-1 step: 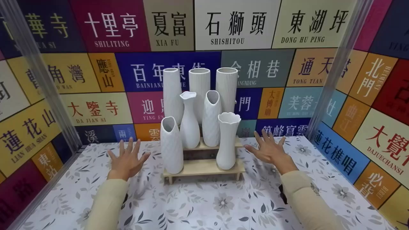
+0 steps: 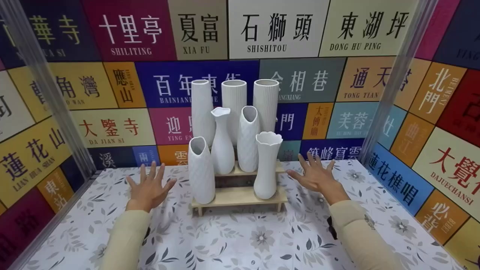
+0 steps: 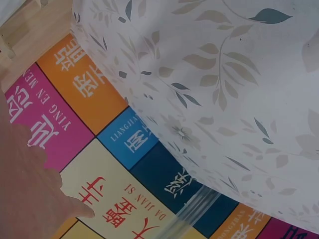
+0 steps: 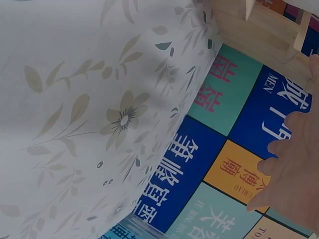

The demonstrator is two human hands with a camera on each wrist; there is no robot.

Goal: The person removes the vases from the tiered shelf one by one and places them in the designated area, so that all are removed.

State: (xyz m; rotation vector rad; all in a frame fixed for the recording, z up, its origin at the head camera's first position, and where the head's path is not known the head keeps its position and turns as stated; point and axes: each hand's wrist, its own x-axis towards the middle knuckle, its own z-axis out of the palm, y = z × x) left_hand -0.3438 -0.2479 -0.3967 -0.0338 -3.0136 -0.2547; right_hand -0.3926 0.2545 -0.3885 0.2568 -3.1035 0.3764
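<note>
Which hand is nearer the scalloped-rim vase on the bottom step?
Right. The right hand is to the right of the scalloped-rim vase, apart from it; the left hand is farther off, beyond the left end of the wooden stand.

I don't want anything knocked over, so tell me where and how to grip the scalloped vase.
Probably best round the narrow waist of the scalloped vase, coming from its right. It stands upright, slimmer there than at its flared rim or rounded lower body. The right hand is on that side, while another vase stands close behind to its left.
</note>
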